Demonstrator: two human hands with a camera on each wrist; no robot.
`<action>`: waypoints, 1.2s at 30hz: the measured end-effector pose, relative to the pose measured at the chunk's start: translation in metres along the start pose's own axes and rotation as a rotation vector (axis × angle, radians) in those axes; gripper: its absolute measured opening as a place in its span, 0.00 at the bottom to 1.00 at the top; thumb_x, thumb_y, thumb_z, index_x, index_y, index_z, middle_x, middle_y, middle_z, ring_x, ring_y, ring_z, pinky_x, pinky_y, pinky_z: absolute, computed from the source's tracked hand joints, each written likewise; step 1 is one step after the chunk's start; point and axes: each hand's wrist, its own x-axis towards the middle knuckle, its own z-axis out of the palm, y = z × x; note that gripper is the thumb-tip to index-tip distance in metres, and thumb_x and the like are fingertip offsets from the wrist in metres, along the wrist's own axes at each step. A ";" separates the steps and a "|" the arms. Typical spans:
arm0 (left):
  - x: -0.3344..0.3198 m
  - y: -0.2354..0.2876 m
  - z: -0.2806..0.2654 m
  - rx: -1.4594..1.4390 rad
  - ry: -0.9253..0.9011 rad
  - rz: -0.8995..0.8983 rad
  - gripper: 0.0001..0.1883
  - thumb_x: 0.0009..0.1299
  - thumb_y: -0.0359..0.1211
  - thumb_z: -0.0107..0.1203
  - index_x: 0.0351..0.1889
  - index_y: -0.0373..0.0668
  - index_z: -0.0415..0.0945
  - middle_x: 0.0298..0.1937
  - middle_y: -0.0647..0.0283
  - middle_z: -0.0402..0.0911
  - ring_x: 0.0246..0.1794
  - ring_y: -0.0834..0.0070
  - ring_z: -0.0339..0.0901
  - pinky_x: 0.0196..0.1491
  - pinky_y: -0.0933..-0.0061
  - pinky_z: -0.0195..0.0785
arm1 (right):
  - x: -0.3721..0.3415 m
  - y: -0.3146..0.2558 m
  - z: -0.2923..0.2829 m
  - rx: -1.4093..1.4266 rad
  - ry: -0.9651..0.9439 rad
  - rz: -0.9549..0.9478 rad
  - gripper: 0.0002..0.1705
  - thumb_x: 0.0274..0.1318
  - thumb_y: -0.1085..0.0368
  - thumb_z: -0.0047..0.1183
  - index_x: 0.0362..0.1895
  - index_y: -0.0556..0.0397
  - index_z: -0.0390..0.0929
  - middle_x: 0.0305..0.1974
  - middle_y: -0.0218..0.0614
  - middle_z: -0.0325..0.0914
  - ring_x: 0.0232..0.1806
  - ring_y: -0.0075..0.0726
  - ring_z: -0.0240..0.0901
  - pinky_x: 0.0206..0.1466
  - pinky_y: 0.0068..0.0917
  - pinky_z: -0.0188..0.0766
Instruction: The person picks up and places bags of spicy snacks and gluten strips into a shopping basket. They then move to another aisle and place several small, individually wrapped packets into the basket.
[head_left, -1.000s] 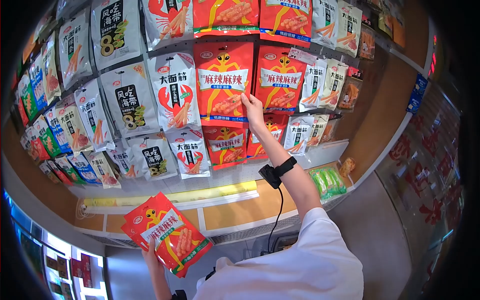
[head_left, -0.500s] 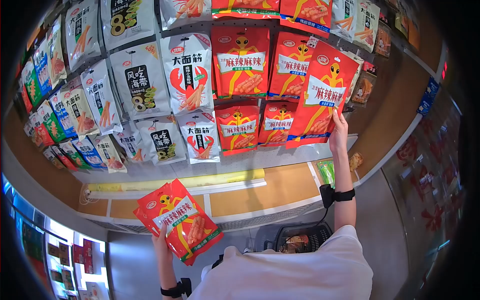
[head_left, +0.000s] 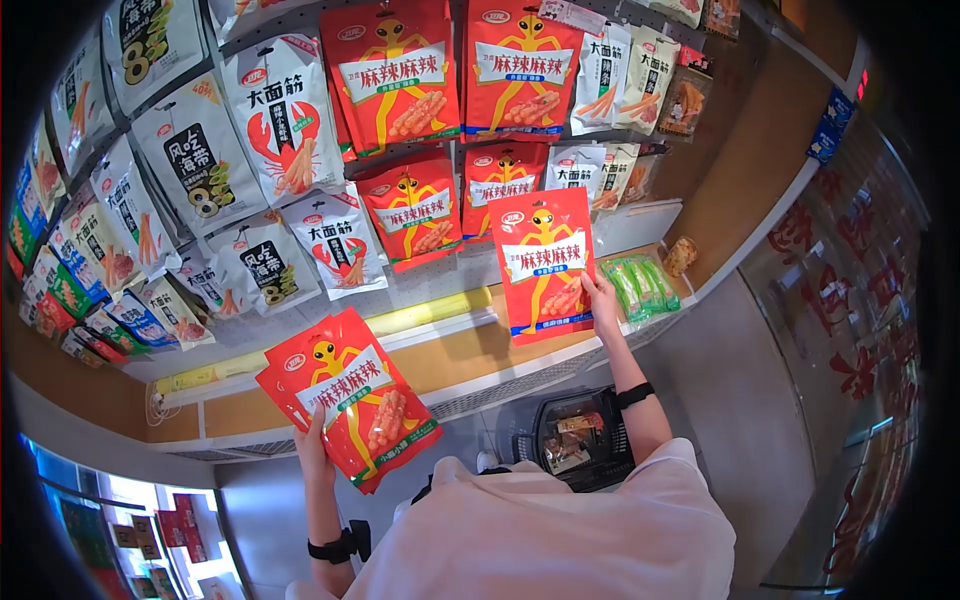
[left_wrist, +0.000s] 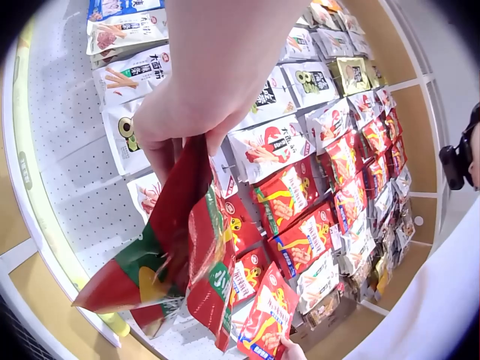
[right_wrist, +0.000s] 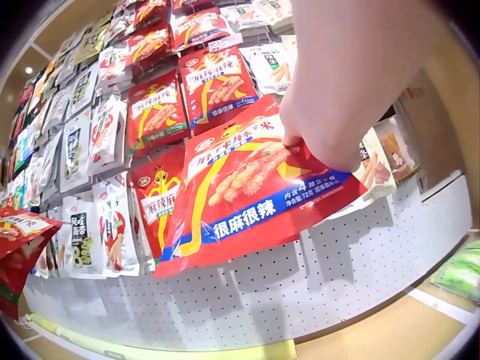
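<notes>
My left hand [head_left: 314, 447] grips red snack bags [head_left: 360, 405] with a green bottom band, more than one stacked together, low at the left in the head view. In the left wrist view the fingers of that hand pinch the bags' edge. My right hand [head_left: 603, 304] holds a single red snack bag [head_left: 545, 262] with a blue bottom band, thumb on its front at the lower right side. This bag is in front of the rack, its printed face toward me. The right wrist view has the same blue-banded bag [right_wrist: 247, 187] close up, the hand [right_wrist: 330, 120] at its side.
Rows of hanging snack bags [head_left: 390, 75], red, white and grey, fill the pegboard [right_wrist: 322, 255]. Below runs a wooden ledge [head_left: 470, 362] with a yellow strip [head_left: 440, 308] and green packs [head_left: 640, 288]. A black basket [head_left: 520, 425] holding packets stands on the floor.
My right hand has taken a blue-banded red bag off the rack and brought it down and back toward me. The left hand still holds its green-banded bags. The head view has shifted.
</notes>
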 end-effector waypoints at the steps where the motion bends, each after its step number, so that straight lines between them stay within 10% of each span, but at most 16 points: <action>1: -0.001 0.000 0.002 0.002 0.000 0.007 0.17 0.65 0.31 0.51 0.50 0.35 0.63 0.46 0.57 0.74 0.42 0.71 0.75 0.43 0.71 0.72 | 0.006 0.000 0.005 -0.004 -0.007 0.037 0.15 0.58 0.62 0.46 0.44 0.59 0.74 0.38 0.32 0.77 0.37 0.19 0.72 0.42 0.18 0.67; 30: -0.026 0.018 0.003 0.011 0.169 0.102 0.18 0.64 0.31 0.52 0.50 0.35 0.63 0.46 0.57 0.74 0.42 0.72 0.75 0.42 0.72 0.71 | 0.149 0.048 0.064 0.110 -0.014 0.092 0.15 0.56 0.61 0.49 0.42 0.59 0.74 0.36 0.33 0.77 0.37 0.22 0.72 0.41 0.19 0.67; 36: -0.025 0.026 0.007 -0.060 0.130 0.097 0.17 0.64 0.31 0.53 0.49 0.36 0.64 0.45 0.57 0.75 0.40 0.73 0.77 0.40 0.74 0.73 | 0.148 0.065 0.067 -0.686 0.644 -0.288 0.13 0.50 0.61 0.54 0.32 0.60 0.75 0.25 0.36 0.75 0.28 0.29 0.69 0.34 0.26 0.66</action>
